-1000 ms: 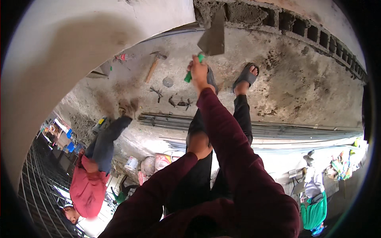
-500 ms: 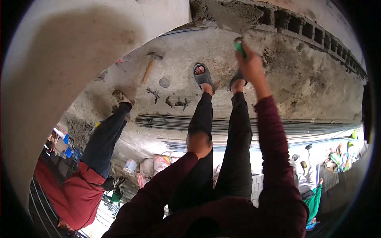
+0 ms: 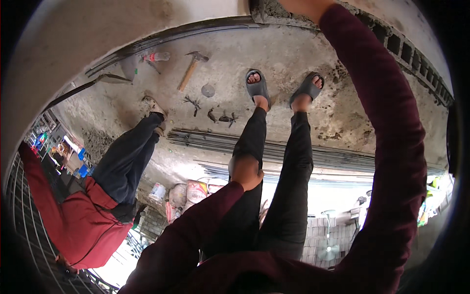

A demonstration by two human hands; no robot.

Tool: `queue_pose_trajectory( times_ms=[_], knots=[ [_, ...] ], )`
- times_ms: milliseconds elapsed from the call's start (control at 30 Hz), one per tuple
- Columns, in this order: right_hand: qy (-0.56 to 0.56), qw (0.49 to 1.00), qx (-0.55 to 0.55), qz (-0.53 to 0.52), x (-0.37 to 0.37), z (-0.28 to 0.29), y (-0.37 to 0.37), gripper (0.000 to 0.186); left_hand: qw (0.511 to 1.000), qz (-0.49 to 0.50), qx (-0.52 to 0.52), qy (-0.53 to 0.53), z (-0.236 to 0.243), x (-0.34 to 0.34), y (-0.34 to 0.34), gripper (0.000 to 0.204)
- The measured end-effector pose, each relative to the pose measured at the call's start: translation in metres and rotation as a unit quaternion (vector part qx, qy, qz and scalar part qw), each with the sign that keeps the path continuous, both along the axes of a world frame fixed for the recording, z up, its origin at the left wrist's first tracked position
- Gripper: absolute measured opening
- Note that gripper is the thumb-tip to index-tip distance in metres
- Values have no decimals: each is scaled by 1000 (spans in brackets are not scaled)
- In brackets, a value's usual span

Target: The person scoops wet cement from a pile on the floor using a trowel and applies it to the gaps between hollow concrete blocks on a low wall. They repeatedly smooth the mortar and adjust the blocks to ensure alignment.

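Observation:
My right hand (image 3: 306, 6) reaches up to the upper edge of the view, beside the rough mortar-covered top of a low hollow-block wall (image 3: 406, 51). Its fingers are cut off by the edge, so what they hold cannot be seen. My left hand (image 3: 246, 174) rests on my left knee, thumb apart and nothing visible in it. Between my hands are my feet in dark grey slides (image 3: 257, 87) on the concrete floor. Left of them lie a wooden-handled hammer (image 3: 188, 73), a round grey disc (image 3: 208, 90) and small dark tied bundles (image 3: 193, 104).
Long thin steel bars (image 3: 274, 153) cross the floor behind my feet. A shovel (image 3: 115, 78) and a plastic bottle (image 3: 157, 57) lie at the left. A co-worker in a red top (image 3: 93, 228) stands at my left. Several sacks (image 3: 196, 191) and a white bucket (image 3: 157, 191) are behind.
My right hand, earlier gripping a small green-handled tool above the floor, has moved up and forward to the wall top. The left hand stays on the knee. The view has shifted, showing the shovel.

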State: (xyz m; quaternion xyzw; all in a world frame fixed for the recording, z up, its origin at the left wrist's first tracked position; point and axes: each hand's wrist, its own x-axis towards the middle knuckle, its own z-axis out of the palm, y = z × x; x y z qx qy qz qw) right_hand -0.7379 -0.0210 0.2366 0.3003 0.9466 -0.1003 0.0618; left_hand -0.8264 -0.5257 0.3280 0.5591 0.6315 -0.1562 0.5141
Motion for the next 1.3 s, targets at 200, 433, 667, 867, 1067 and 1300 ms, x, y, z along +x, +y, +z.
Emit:
queue_pose_trajectory(
  times_ms=[200,433,667,867,1067,1300],
  knots=[
    [6,998,-41,36,-33,73,17,22,999,22,-29,30,0,9,-8,32],
    [-42,995,-87,-25,-16,25,13,20,1000,-11,-7,-9,-4,10,-13,30],
    [6,998,-50,-21,-19,77,15,20,999,15,-27,23,-4,13,-14,30],
    [31,998,-48,-26,1,10,2,22,999,-19,-23,-17,-3,7,-3,31],
    [28,987,-148,-56,38,62,-25,19,999,6,-35,10,0,9,-1,30],
    [243,593,-661,-390,140,51,-139,32,1000,1,-4,-11,-5,5,-6,29]
  ],
)
